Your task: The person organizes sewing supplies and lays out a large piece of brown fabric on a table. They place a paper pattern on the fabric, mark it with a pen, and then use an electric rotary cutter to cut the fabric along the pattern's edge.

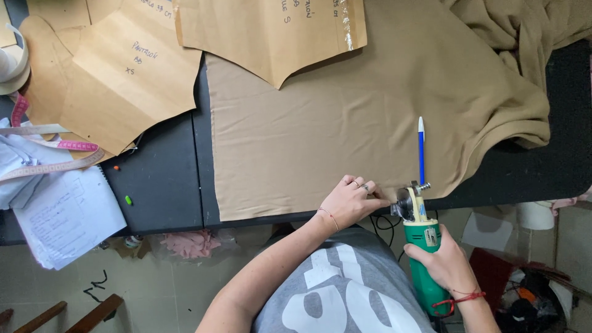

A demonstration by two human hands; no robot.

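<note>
Green rotary cutter [423,246] on tan fabric [345,123]

Dark work table [163,185] spread with sewing materials.
Covered at centre by a flat tan fabric sheet [333,129], bunched into folds at far right; blue ballpoint pen [421,151] lying on the cloth near the near edge. Brown paper pattern pieces [117,74] at far left, pink measuring tape [58,154] and white handwritten paper sheets [65,216] at left edge, small green chalk bit [128,200] on bare tabletop.
</note>
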